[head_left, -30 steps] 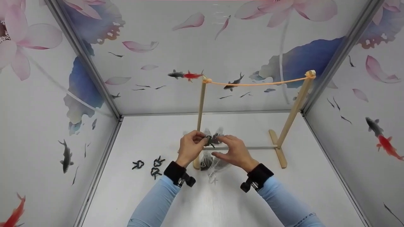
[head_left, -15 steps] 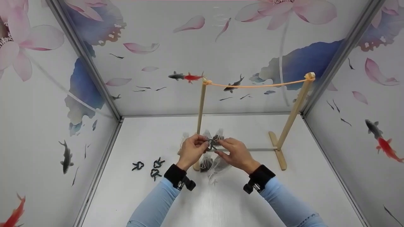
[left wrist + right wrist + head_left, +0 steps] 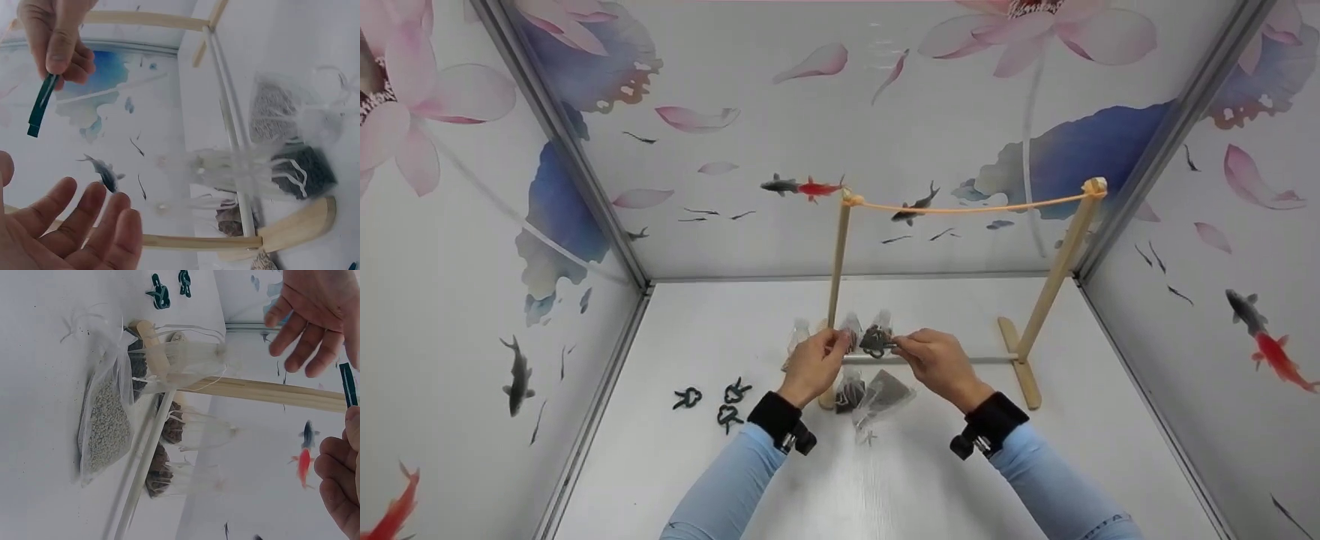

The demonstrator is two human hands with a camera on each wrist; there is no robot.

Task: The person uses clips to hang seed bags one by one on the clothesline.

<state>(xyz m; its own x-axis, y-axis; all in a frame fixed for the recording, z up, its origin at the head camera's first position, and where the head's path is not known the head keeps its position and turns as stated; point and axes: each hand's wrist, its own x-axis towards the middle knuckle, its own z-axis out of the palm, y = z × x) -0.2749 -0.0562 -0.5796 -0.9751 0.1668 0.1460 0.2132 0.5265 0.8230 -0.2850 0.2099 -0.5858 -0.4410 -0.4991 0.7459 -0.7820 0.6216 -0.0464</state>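
A dark green spring clip is pinched between the thumb and fingers of my right hand, seen from the side in the left wrist view. My left hand is beside it with fingers spread and loosely bent, holding nothing; its palm shows in the right wrist view. Below the hands lie sheer drawstring bags: one with grey granules, one with dark contents. More bags stand behind the bar, partly hidden by the left hand. Several loose clips include this dark green one on the table's left.
A wooden stand surrounds the work area: a left post, a right post and a pale bar low between them. An orange cord sags slightly between the post tops. Patterned panels wall the table.
The clip that both hands were touching is now in the right hand alone. The right hand has moved slightly right; the left has let go.
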